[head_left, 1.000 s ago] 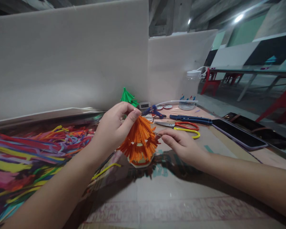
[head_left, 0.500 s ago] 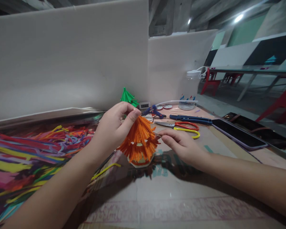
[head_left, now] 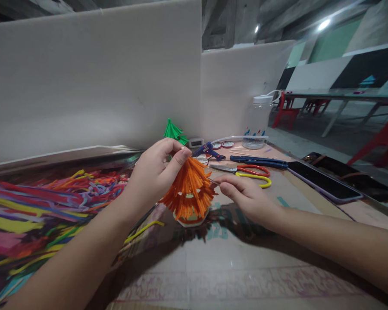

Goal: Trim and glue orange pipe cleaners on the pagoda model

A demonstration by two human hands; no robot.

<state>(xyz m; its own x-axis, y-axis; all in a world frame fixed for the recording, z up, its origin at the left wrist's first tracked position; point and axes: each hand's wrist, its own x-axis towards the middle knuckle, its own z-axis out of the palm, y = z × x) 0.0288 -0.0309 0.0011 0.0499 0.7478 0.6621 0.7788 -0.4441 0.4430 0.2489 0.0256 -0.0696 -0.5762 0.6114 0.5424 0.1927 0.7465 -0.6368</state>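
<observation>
An orange fringed cone-shaped tree [head_left: 191, 189] stands upright on a pale base at the middle of the table. My left hand [head_left: 160, 170] pinches its tip between thumb and fingers. On the right side of the tree, my right hand [head_left: 245, 196] is closed on a thin stick-like tool, whose far end meets the orange fringe. The tool's tip is too small to make out. Behind my left hand stands a smaller green fringed tree [head_left: 173, 131], its lower part hidden.
Colourful pipe cleaners [head_left: 67, 193] cover the left side. Behind and right are a blue glue gun [head_left: 208, 150], scissors [head_left: 254, 171], a blue cutter [head_left: 258, 161], a phone [head_left: 325, 181] and a clear bottle [head_left: 256, 120]. White boards [head_left: 93, 82] rise at the back.
</observation>
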